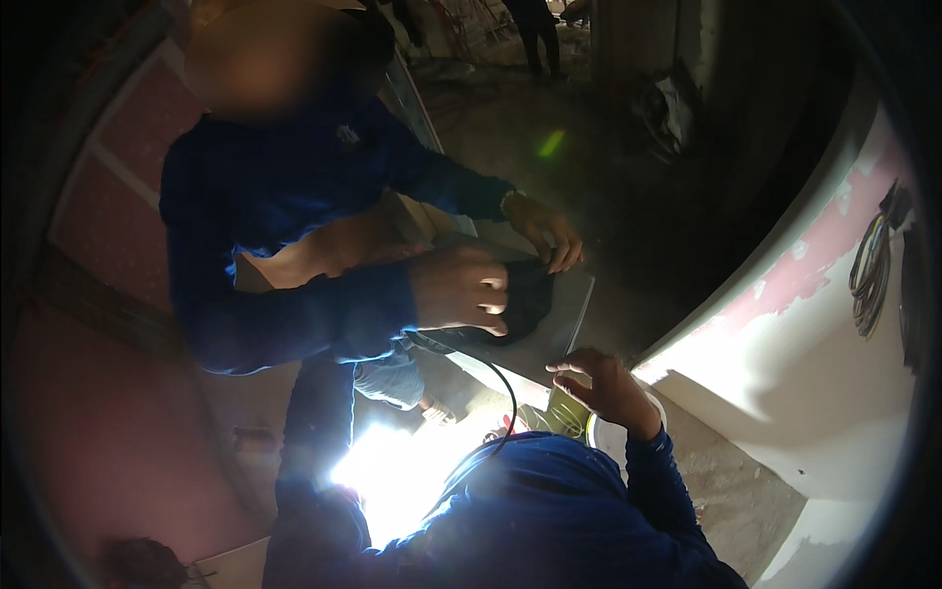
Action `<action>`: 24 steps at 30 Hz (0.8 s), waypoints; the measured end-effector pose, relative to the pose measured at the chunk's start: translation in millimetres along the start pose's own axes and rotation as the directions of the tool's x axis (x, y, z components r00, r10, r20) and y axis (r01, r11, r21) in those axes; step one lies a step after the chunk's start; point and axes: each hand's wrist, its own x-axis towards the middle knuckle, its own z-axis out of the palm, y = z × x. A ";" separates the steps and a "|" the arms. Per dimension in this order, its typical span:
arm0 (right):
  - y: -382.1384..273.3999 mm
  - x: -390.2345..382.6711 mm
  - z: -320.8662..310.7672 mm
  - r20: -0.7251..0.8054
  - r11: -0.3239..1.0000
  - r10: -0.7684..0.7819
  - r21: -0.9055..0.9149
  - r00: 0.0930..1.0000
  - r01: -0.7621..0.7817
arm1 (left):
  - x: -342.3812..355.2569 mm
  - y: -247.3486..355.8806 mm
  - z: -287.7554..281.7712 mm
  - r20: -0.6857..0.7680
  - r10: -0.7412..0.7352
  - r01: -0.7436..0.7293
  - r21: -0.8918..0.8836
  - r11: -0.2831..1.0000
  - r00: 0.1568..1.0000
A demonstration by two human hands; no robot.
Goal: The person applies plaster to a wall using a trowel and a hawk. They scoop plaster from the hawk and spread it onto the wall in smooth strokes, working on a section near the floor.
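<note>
Grey panel [561, 316], co-worker's shirt emblem [345, 134] unreadable

Pink panels [108, 393] with pale seams line the left side. On the right, a cable coil [870, 275] hangs against a curved white wall [814, 324] patched with pink. A white glare [397, 481] floods the lower middle. Far back stands a person [538, 39] in dark trousers.

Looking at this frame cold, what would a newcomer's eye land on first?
Most likely the white glare at lower centre-left. Above it, a co-worker in blue has both hands at a dark item on a flat board. The wearer's open right hand is near the board's lower right corner.
</note>
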 end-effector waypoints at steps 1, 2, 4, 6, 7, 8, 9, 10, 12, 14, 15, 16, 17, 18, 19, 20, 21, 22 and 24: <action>0.3 -1.7 -0.6 0.008 1.000 0.005 0.001 1.000 -0.005 | -9.5 -0.7 -1.0 -0.008 0.037 -0.037 0.018 0.999 0.999; 0.8 -3.1 -0.9 0.016 1.000 0.005 0.007 1.000 -0.005 | -19.7 -2.0 -2.2 -0.014 0.078 -0.077 0.035 0.996 0.997; 1.7 -6.0 -1.3 0.019 1.000 0.019 0.000 1.000 -0.019 | -40.0 -6.8 -3.9 -0.031 0.165 -0.162 0.078 0.984 0.986; 2.1 -8.5 -0.9 0.012 0.999 0.037 0.001 0.999 -0.038 | -57.9 -11.1 -3.2 -0.045 0.207 -0.201 0.108 0.974 0.977; 2.5 -9.7 -0.7 0.004 0.999 0.052 0.005 0.999 -0.052 | -64.0 -13.2 -1.5 -0.046 0.194 -0.188 0.109 0.976 0.980; 2.3 -10.7 -0.1 0.004 0.997 0.076 0.019 0.997 -0.076 | -69.9 -14.4 0.7 -0.048 0.179 -0.173 0.110 0.979 0.983; 2.4 -11.6 0.2 -0.003 0.999 0.053 0.007 0.999 -0.053 | -75.3 -15.7 2.5 -0.052 0.179 -0.175 0.085 0.981 0.982; 2.0 -12.1 0.3 -0.003 0.999 0.038 0.004 0.999 -0.038 | -80.4 -17.2 3.7 -0.058 0.178 -0.174 0.061 0.983 0.982; 1.0 -11.5 -0.2 0.006 0.999 0.032 0.002 0.999 -0.032 | -87.9 -19.0 5.4 -0.065 0.187 -0.185 0.041 0.982 0.980; -1.7 -8.8 -2.2 0.019 0.999 0.029 0.016 0.999 -0.029 | -93.4 -19.8 5.2 -0.077 0.198 -0.195 0.042 0.980 0.977; -3.9 -6.6 -3.4 0.025 0.999 0.035 -0.001 0.999 -0.035 | -95.8 -19.7 5.2 -0.065 0.181 -0.179 0.037 0.983 0.981; -6.1 -4.2 -4.8 0.027 1.000 0.021 -0.008 0.999 -0.021 | -97.4 -19.2 5.6 -0.067 0.154 -0.153 0.028 0.988 0.986; -9.1 -1.3 -5.7 0.029 1.000 0.007 -0.016 1.000 -0.007 | -100.1 -18.3 6.6 -0.070 0.128 -0.127 0.018 0.992 0.989; -11.9 1.1 -6.8 0.030 0.999 0.034 -0.012 0.999 -0.034 | -102.8 -19.2 8.3 -0.103 0.182 -0.181 0.027 0.983 0.978; -15.1 3.0 -7.8 0.032 0.998 0.062 -0.009 0.998 -0.062 | -106.3 -18.7 12.1 -0.138 0.181 -0.179 0.021 0.984 0.974; -17.3 4.6 -8.7 0.039 0.995 0.101 -0.006 0.994 -0.101 | -110.8 -15.8 18.6 -0.171 0.082 -0.089 -0.035 0.995 0.982; -19.0 6.6 -9.2 0.021 0.997 0.080 -0.021 0.997 -0.079 | -116.8 -11.8 27.7 -0.200 -0.057 0.031 -0.133 0.991 0.978; -18.5 8.7 -10.4 0.010 0.997 0.068 -0.038 0.998 -0.068 | -124.0 -7.5 39.3 -0.215 -0.202 0.146 -0.251 0.957 0.955; -12.0 15.1 -12.7 0.012 0.997 0.076 0.008 0.997 -0.076 | -141.2 7.6 70.5 -0.041 -0.664 0.482 -0.656 0.581 0.746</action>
